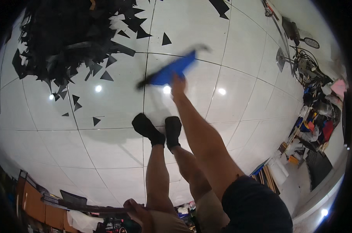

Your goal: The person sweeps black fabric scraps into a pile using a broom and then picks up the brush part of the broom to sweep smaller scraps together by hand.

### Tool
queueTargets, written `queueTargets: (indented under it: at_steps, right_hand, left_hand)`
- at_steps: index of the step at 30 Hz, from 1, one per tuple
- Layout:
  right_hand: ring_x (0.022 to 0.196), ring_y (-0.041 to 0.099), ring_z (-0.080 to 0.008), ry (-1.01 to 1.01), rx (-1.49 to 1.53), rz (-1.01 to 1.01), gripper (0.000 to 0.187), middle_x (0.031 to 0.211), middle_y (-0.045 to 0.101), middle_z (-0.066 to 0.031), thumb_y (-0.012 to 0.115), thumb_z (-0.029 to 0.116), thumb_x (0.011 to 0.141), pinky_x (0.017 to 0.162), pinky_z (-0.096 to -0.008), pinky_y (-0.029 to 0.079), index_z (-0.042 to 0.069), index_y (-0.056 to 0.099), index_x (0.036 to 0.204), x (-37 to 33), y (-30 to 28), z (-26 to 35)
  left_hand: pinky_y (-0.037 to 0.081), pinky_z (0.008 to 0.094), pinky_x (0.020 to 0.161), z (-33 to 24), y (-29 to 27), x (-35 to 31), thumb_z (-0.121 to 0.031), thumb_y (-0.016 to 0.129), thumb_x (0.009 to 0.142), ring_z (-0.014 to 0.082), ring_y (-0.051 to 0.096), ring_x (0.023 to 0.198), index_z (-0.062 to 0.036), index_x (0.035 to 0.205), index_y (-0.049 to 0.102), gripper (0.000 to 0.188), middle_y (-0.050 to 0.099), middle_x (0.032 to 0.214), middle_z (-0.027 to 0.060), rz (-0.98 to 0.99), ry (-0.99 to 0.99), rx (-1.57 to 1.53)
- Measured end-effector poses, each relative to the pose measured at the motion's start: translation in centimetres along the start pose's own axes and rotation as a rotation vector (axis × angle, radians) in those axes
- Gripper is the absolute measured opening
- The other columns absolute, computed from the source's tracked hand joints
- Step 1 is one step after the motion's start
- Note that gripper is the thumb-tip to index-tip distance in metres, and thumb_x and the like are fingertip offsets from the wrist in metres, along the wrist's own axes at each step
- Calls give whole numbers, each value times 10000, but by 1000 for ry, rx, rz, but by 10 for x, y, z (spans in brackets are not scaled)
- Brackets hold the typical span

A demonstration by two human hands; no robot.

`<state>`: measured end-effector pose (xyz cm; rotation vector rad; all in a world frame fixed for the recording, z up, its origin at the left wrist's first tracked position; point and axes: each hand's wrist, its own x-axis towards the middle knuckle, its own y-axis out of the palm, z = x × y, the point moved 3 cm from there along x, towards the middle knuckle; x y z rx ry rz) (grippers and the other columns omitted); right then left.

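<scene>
My right hand reaches out over the tiled floor and grips a blue tool. Motion blurs the tool, so its exact kind does not show; it has a dark end at lower left and a greyish curved end at upper right. Low in the picture, my left hand is closed at the end of a long dark brown bar, which runs off to the left. Some of its fingers are hidden. To the left of the blue tool lies a large heap of black sheet scraps, many cut into sharp triangles.
Loose black triangles lie scattered around the heap. My feet in black socks stand on the white tiles. A motorbike is at the right, with piled household items beyond it. Brown boxes stand at lower left.
</scene>
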<state>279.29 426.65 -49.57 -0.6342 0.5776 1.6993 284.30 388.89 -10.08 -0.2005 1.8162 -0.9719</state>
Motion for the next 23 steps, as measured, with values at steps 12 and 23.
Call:
queueTargets:
  at_steps: [12, 23]
  right_hand:
    - [787, 560, -135, -291, -199, 165, 313, 946, 580, -58, 516, 222, 895, 616, -265, 443, 36, 449, 1138, -16, 87, 67]
    - [954, 585, -348, 184, -969, -243, 516, 1045, 594, -194, 432, 466, 848, 842, -496, 434, 110, 415, 1221, -115, 86, -29]
  left_hand:
    - [413, 294, 539, 15, 6, 1, -254, 453, 902, 165, 454, 648, 6, 958, 455, 266, 458, 764, 72, 122, 106, 54]
    - [434, 322, 567, 14, -1, 13, -314, 470, 895, 175, 470, 691, -10, 969, 450, 314, 460, 808, 85, -10, 43, 21]
